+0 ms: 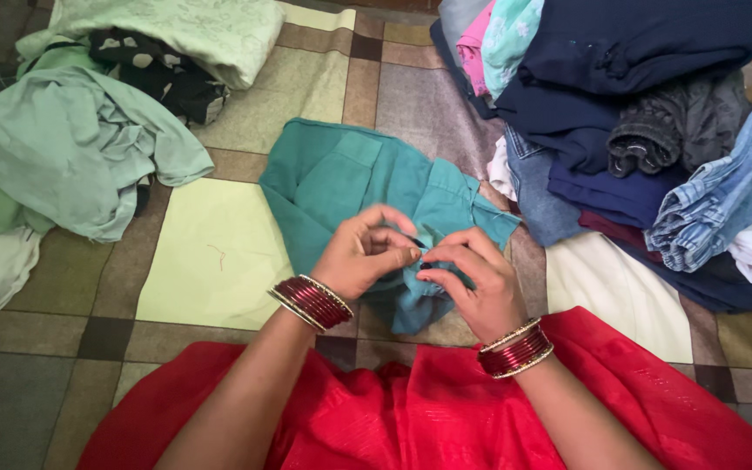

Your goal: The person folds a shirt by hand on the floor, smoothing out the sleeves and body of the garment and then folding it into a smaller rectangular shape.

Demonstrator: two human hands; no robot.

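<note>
Nearest, at 6 o'clock, I see red cloth (pixel 428 409) across the lap, with both forearms rising from it. Each wrist carries red bangles (pixel 311 302). My left hand (pixel 363 254) sits just left of centre, fingers curled in, thumb and forefinger pinching a fold of the teal garment (pixel 350 178). My right hand (pixel 473 277) sits just beside it at 3 o'clock of the left, fingers bent, fingertips closed on the same bunched fold. Both hands grip the near edge; the fingertips almost touch. The teal garment lies at centre on a checked mat (pixel 211 252), spreading toward 12 o'clock. At 10 o'clock, well apart, lies a pale green heap (pixel 71 148) with a dark spotted piece (pixel 163 70) behind it. At 2 o'clock is a pile of navy clothes (pixel 637 52), with denim (pixel 724 200) on its right side.
</note>
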